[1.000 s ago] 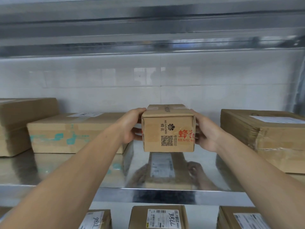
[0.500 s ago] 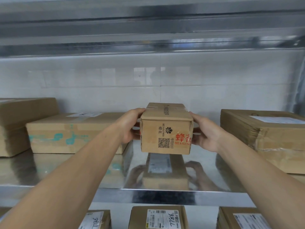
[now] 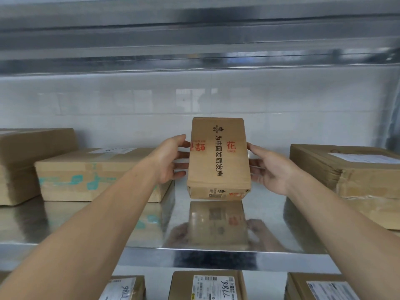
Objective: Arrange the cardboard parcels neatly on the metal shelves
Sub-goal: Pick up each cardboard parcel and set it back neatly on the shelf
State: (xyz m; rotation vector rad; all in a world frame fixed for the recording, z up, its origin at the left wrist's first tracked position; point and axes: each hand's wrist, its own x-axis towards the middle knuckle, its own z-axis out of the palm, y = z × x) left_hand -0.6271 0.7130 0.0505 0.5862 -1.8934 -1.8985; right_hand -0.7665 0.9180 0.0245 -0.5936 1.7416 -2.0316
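Standing nearly on end over the middle of the metal shelf (image 3: 216,254), the small parcel (image 3: 218,156) turns its broad printed face to you, with a column of black characters down the centre and red ones on either side. Its top tips away from you toward the tiled wall (image 3: 129,100). Its lower edge sits right at the shiny shelf surface; whether it touches cannot be told.

Your left hand (image 3: 171,161) grips the parcel's left side, thumb at the front edge and fingers spread along it. Your right hand (image 3: 270,169) grips the opposite side the same way, thumb on the front edge and fingers reaching behind.

Just left of your left hand lies a flat parcel with teal tape (image 3: 97,176), and beyond it a taller parcel (image 3: 32,161). A wide parcel (image 3: 346,169) with a white label sits to the right, well apart from the one you hold. On the level below, three labelled parcels (image 3: 207,286) show their tops.
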